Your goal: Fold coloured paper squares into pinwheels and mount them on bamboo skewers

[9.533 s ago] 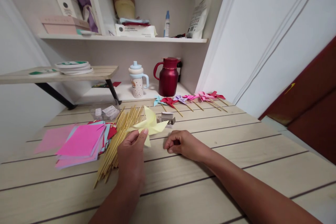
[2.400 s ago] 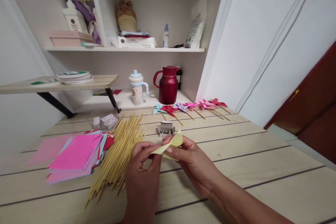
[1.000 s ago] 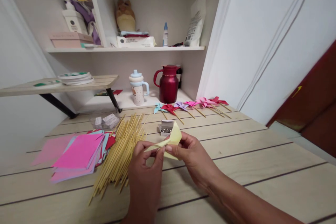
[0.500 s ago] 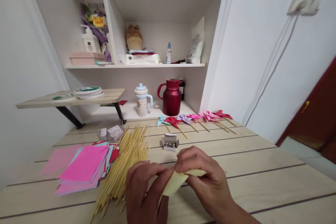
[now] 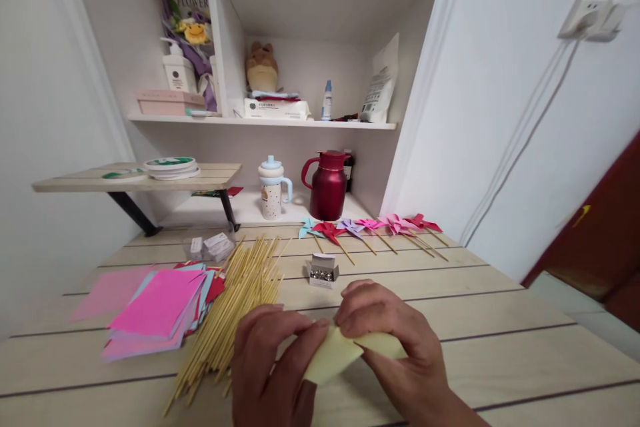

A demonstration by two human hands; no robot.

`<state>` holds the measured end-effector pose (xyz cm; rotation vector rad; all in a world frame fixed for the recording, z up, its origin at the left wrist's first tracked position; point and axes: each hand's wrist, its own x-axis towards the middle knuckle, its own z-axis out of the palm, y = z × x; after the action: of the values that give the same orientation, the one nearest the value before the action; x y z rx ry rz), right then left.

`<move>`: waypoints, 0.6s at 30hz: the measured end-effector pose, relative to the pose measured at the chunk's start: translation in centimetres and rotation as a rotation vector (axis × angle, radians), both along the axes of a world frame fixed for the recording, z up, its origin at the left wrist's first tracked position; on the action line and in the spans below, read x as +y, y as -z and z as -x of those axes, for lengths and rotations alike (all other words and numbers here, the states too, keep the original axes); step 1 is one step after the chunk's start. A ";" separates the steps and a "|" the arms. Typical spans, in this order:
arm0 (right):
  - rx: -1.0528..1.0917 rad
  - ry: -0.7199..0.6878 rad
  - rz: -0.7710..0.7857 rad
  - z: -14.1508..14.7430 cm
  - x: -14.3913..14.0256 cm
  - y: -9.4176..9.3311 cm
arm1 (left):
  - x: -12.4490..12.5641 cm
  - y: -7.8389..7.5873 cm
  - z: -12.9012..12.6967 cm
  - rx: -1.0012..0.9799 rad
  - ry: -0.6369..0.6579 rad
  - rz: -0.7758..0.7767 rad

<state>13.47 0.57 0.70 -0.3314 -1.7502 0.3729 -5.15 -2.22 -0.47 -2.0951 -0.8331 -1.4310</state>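
Head view: left hand point(image 5: 273, 363) and right hand point(image 5: 395, 347) pinch yellow paper point(image 5: 340, 353).

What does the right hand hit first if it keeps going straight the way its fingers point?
Right hand points left, fingers on the pale yellow folded paper. Going on, it would meet the left hand first, which pinches the same paper; depth is unclear, but they look nearly touching.

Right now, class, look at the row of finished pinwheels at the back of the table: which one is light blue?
The light blue pinwheel at the row's left end, nearest the red jug. The others are red, purple or pink.
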 end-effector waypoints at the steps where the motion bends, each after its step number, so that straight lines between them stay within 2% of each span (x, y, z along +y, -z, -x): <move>1: -0.004 0.000 -0.004 0.0 0.0 0.0 | 0.0 0.1 0.1 0.008 0.018 0.006; 6: -0.024 0.005 -0.020 -0.1 0.1 -0.1 | -0.3 0.2 0.2 0.023 0.024 0.052; 11: -0.050 0.025 0.005 -0.2 0.1 -0.2 | -0.2 -0.3 0.2 0.024 0.021 0.025; 18: -0.066 0.071 0.020 -0.2 0.1 0.0 | -0.2 0.3 0.6 0.065 0.035 0.044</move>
<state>13.69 0.71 0.74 -0.4234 -1.7947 0.3313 -5.78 -2.43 -0.81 -2.1866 -0.8129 -1.3663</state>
